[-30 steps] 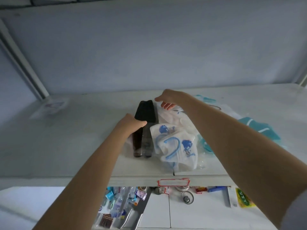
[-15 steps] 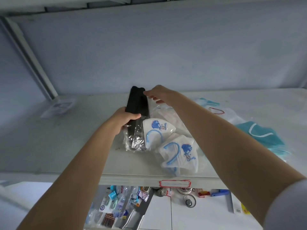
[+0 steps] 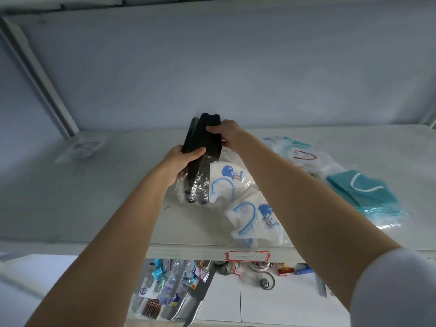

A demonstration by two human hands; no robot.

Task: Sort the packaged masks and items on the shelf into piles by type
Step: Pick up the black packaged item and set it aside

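Both hands hold a bundle of packaged black masks (image 3: 200, 147) tilted up above the middle of the white shelf (image 3: 94, 197). My left hand (image 3: 181, 161) grips its lower part, with the clear wrapping hanging below. My right hand (image 3: 226, 133) pinches its upper right edge. Two white masks with blue cartoon prints lie in clear bags, one (image 3: 226, 182) just right of the black bundle, the other (image 3: 257, 218) nearer the front edge. Teal masks in plastic (image 3: 363, 194) lie at the right. Behind my right forearm sits a white mask with a red loop (image 3: 306, 159).
A clear flat packet (image 3: 82, 147) lies at the shelf's back left by a slanted white post (image 3: 40, 76). A red-framed label (image 3: 247, 256) marks the front edge. Below, a lower surface holds assorted small packaged goods (image 3: 169, 282) and a metal ring (image 3: 266, 280).
The black masks lay flat on the shelf under my left hand. Both hands have since taken hold and lifted the bundle up and back. My right hand moved from the white bags onto its top.
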